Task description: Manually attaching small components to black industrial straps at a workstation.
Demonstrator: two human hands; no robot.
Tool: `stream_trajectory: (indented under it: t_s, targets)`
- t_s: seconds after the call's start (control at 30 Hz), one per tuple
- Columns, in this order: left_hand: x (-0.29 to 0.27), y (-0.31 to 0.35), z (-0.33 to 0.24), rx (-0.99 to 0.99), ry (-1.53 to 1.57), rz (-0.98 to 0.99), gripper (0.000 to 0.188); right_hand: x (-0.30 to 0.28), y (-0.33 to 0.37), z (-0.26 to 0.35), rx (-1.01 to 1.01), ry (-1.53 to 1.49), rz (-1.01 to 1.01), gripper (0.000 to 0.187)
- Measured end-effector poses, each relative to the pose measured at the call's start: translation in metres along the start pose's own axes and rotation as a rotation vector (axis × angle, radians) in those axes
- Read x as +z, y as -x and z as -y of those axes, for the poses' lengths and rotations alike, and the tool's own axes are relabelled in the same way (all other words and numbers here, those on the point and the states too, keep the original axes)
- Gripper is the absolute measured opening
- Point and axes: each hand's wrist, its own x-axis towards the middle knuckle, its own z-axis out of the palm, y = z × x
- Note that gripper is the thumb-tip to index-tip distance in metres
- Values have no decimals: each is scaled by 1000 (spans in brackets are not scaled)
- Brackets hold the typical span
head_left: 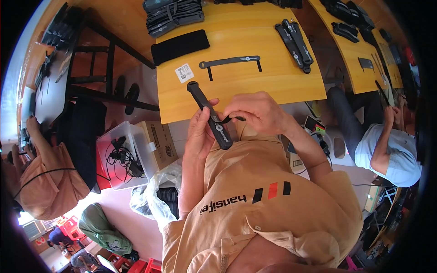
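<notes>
My left hand (200,132) is closed around a long black padded strap (198,96) with rounded ends and pale printing. The strap slants over my lap, just off the table's near edge. With my right hand (260,111) I pinch a narrow black band (223,120) that crosses the strap's middle; part of the band is hidden by my fingers. Beyond my hands, on the yellow table (273,88), lies a similar flat black strap (230,62) with two short tabs pointing toward me. A white printed label (184,73) is to its left.
A black fabric piece (180,47) and a stack of black straps (174,20) occupy the far left of the table; more straps (295,45) lie at right. A clear bin of cables (123,157) and a cardboard box (159,143) stand left below. People sit on both sides.
</notes>
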Motion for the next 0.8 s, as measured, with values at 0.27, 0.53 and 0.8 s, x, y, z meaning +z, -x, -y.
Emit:
stream_trajectory:
  t_s: [0.27, 0.53, 0.8]
  targets:
    - [-7, 6, -8, -72, -47, 369, 45, -53, -30, -48, 347, -190, -175, 11]
    - [-52, 41, -20, -134, -53, 503, 52, -206, -73, -106, 80, -153, -722, 8]
    - [-71, 5, -24, 151, -363, -200, 32, -183, -32, -51, 112, 168, -559, 16]
